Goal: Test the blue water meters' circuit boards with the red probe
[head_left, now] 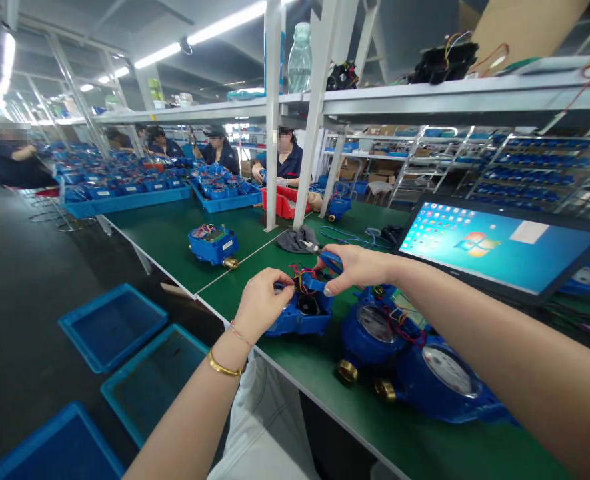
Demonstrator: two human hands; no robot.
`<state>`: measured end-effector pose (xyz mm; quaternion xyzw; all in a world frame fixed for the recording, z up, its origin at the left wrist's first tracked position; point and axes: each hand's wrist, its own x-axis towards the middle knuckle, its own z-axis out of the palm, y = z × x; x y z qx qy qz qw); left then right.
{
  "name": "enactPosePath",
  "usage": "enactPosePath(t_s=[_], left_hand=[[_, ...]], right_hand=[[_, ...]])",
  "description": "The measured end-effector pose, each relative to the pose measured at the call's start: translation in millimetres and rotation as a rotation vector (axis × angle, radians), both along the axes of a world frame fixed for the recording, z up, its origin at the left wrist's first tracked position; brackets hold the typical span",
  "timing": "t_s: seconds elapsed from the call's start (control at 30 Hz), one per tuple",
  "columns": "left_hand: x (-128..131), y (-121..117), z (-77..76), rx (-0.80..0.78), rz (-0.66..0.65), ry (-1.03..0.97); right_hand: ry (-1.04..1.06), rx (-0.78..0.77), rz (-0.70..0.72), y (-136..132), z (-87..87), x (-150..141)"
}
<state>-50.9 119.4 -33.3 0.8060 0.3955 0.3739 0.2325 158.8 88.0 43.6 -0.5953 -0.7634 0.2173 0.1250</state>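
A blue water meter (299,323) sits at the near edge of the green bench, its housing uncovered with red, yellow and dark wires (303,277) rising from it. Over its dial side is my left hand (263,300), thumb and forefinger pinched beside the wires; what they grip is too small to tell. My right hand (357,265) is closed around blue-handled pliers (331,259) above the meter's far side, their metal tip pointing left. Close on the right are two more blue meters, one with a brass fitting (347,371), the other a round dial (449,368).
A laptop (495,247) stands behind my right arm. Another meter (213,245) and a grey cloth (297,239) lie farther along the bench (159,230). Shelf posts (273,133) rise beyond. Blue trays (112,327) lie at floor level on the left. Co-workers sit across the bench.
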Motion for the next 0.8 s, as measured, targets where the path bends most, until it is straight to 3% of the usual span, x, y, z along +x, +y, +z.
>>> enactPosePath(t_s=[0.3,0.43,0.57,0.8], left_hand=[[5,-3,8.6,0.002,0.035,-0.021],[8,10,11.2,-0.058,-0.126,-0.060],[10,21,13.0,-0.119,-0.260,-0.164],[7,24,8.3,-0.170,-0.215,-0.187]], right_hand=[[0.108,-0.097,0.000,10,-2.0,6],[0.119,-0.084,0.009,8,-1.6,4],[0.100,-0.032,0.011,1,-3.1,2],[0.013,0.152,-0.039,-13,-17.4,-10]])
